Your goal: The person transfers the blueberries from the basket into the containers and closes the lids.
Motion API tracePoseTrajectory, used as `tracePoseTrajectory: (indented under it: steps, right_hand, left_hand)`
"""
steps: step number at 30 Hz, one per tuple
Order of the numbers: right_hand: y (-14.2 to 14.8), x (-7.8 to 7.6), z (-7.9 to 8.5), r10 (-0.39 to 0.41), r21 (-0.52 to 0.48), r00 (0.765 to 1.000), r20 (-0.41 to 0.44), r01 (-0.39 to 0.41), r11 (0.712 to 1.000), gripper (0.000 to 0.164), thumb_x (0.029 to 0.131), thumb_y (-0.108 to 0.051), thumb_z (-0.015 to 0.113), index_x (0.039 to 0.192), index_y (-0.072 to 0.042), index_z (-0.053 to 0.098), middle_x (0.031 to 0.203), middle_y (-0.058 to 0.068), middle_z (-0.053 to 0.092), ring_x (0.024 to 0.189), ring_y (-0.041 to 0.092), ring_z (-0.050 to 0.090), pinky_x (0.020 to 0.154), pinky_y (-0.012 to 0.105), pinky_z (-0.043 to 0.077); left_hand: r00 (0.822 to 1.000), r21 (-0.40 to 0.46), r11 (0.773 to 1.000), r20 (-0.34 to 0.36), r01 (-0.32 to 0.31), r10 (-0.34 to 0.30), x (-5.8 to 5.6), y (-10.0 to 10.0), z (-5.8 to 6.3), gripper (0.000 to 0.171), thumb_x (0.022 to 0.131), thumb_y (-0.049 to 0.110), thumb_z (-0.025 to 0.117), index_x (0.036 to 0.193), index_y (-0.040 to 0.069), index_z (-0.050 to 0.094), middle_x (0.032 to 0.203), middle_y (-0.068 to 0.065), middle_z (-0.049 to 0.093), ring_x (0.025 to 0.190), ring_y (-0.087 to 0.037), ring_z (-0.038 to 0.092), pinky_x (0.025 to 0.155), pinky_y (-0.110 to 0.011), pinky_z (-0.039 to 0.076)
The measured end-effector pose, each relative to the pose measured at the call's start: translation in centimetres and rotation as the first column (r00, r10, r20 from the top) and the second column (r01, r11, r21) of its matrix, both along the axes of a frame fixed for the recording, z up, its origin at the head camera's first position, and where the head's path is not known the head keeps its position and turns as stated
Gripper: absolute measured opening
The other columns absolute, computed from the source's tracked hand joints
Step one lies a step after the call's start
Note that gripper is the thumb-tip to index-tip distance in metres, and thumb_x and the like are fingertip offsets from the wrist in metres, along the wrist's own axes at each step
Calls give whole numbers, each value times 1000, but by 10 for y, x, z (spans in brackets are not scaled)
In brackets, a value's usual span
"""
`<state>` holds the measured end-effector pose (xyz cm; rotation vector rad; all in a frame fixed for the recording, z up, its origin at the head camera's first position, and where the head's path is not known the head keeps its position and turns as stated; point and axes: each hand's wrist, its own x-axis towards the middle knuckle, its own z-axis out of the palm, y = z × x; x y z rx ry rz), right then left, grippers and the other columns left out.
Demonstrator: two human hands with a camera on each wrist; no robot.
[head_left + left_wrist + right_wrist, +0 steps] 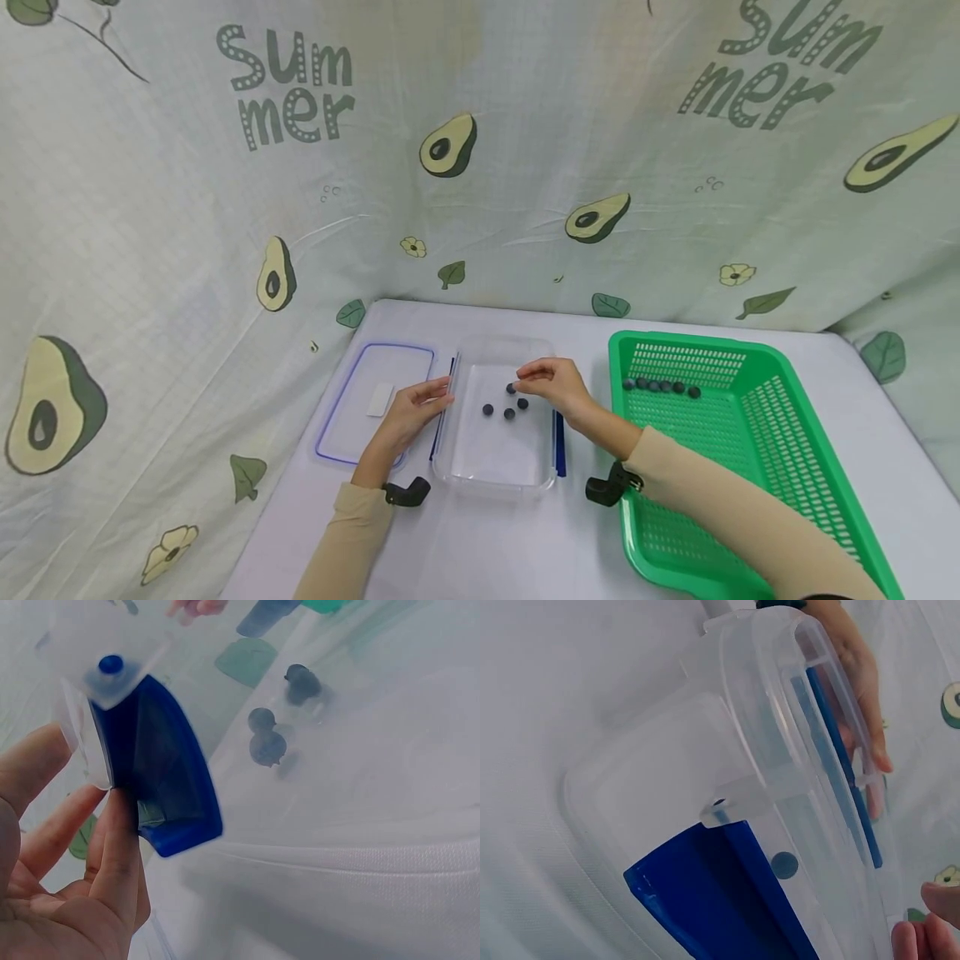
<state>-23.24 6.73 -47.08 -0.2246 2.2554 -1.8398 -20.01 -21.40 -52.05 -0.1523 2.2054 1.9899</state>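
A clear plastic box [495, 479] with blue-edged side flaps stands on the table, holding several blueberries [509, 414]. My left hand [408, 417] is at the box's left wall, its fingertips touching the side by the blue flap [169, 772]. Over the inside of the box is my right hand [555, 385], thumb and fingers apart. A blueberry [511, 388] lies right at its fingertips in the head view. In the right wrist view, a gap shows between the right thumb [943, 900] and fingers. Blueberries [268, 747] also show through the wall in the left wrist view.
To the right is a green basket [772, 375] with a row of blueberries [666, 387] along its far end; my right forearm crosses over it. A clear lid [345, 400] with a blue rim lies left of the box. A printed curtain [525, 167] hangs behind the table.
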Motion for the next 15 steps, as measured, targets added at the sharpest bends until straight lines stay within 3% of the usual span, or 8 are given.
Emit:
tracePoseTrajectory:
  steps: [10, 15]
  right_hand:
    - [2, -5, 3, 71, 30, 997, -7, -71, 997, 24, 85, -4, 78, 104, 9, 70, 95, 12, 72, 84, 16, 67, 79, 26, 55]
    - [8, -8, 4, 102, 7, 994, 33, -103, 995, 28, 87, -7, 77, 108, 10, 68, 97, 10, 73, 87, 19, 68, 85, 31, 54]
  left_hand:
    - [1000, -11, 1000, -5, -13, 13, 0, -1, 0, 51, 89, 17, 77, 136, 5, 61, 127, -14, 61, 116, -23, 57, 96, -25, 49]
    - [1000, -11, 1000, -5, -6, 6, 0, 0, -1, 51, 88, 18, 78, 135, 6, 62, 125, -13, 62, 115, -22, 58, 95, -26, 50]
